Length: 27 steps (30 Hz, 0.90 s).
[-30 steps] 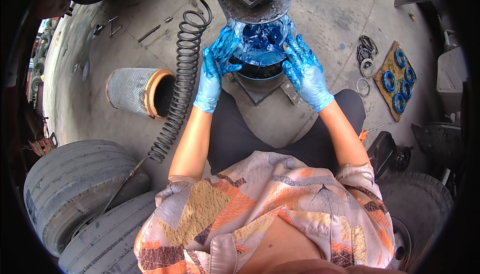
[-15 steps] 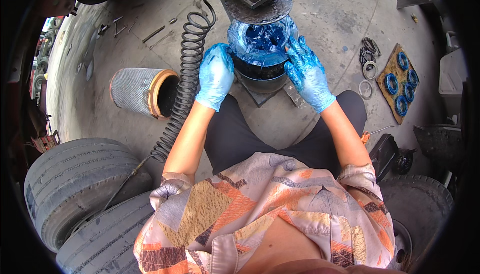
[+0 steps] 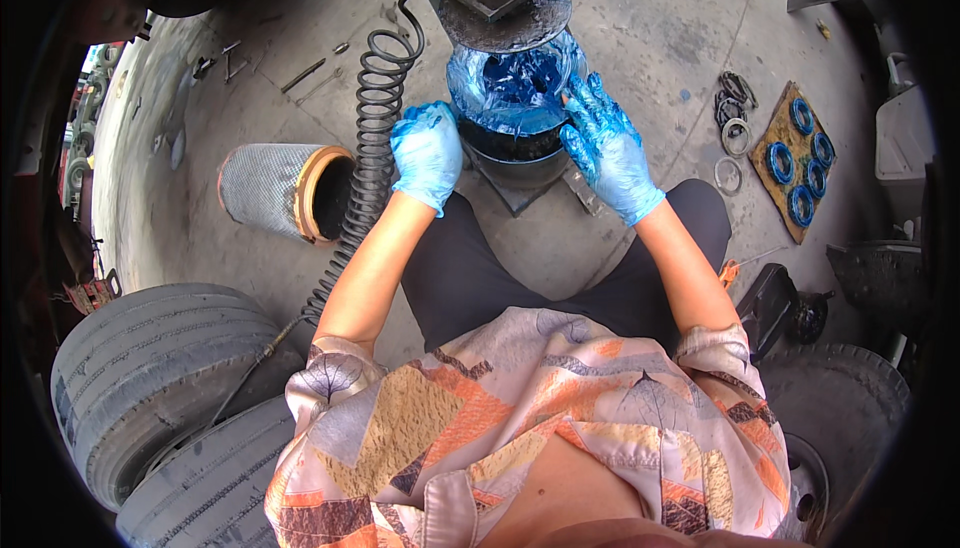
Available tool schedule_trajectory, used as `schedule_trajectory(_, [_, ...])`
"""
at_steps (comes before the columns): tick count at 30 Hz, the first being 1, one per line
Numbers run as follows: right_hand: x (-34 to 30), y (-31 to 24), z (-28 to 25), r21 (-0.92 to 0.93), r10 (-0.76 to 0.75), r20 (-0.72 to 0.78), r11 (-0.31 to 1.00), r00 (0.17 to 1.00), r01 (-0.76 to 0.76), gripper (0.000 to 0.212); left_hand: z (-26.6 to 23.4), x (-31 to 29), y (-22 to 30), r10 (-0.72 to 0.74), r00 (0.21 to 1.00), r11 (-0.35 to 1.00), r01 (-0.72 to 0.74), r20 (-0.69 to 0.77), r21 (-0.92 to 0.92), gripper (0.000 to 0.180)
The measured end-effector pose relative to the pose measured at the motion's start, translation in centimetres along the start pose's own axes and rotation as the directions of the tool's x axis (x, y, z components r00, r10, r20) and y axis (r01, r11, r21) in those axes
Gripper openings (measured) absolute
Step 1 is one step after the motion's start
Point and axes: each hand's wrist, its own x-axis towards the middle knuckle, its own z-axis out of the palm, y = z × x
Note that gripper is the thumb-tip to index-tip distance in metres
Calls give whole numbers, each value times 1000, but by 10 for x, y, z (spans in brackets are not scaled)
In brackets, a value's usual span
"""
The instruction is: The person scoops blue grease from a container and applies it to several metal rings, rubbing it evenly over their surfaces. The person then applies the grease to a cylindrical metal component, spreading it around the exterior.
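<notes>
A dark round tub [image 3: 508, 160] stands in front of me, lined with crumpled clear plastic film [image 3: 468, 83] that folds over its rim. Thick blue grease [image 3: 522, 78] fills it. My left hand [image 3: 428, 156], in a light blue glove smeared with grease, is closed beside the tub's left side. Its curled fingers hide whatever may be in them. On the right side, my gloved right hand [image 3: 608, 153] is open, fingers stretched and coated in grease, next to the film's edge. A bare fingertip shows through that glove. Over the tub's far part hangs a round metal plate [image 3: 505, 33].
A coiled black hose [image 3: 375, 118] runs down past my left arm. Further left lies a mesh cylindrical filter [image 3: 270, 191], with large tyres [image 3: 165, 378] below. To the right, several blue-greased rings [image 3: 780, 163] rest on brown cardboard [image 3: 775, 133], beside bare metal rings [image 3: 736, 138].
My left hand has drawn slightly down from the tub's rim, fingers curled. My right hand stays spread at the other side. The whole view has shifted a little.
</notes>
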Motion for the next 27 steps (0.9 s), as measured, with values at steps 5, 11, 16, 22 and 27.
schedule_trajectory(5, [0,3,1,24,-5,-8,1000,1000,5,47,-14,7,-21,-52,995,996,45,-87,-78,33])
schedule_trajectory(11, [6,18,-5,41,-78,29,996,997,77,47,-31,6,-8,-21,993,930,-22,-112,-367,68])
schedule_trajectory(16, [8,-2,-6,-138,-116,15,983,993,117,48,-16,-8,-6,-136,986,871,73,-96,-485,68])
schedule_trajectory(22, [17,-56,19,-52,-188,103,980,977,194,50,-18,-21,0,-206,975,843,133,-85,-522,68])
schedule_trajectory(27, [52,-75,54,-150,-208,149,962,967,229,61,-17,-29,-4,-243,965,840,156,-103,-519,67])
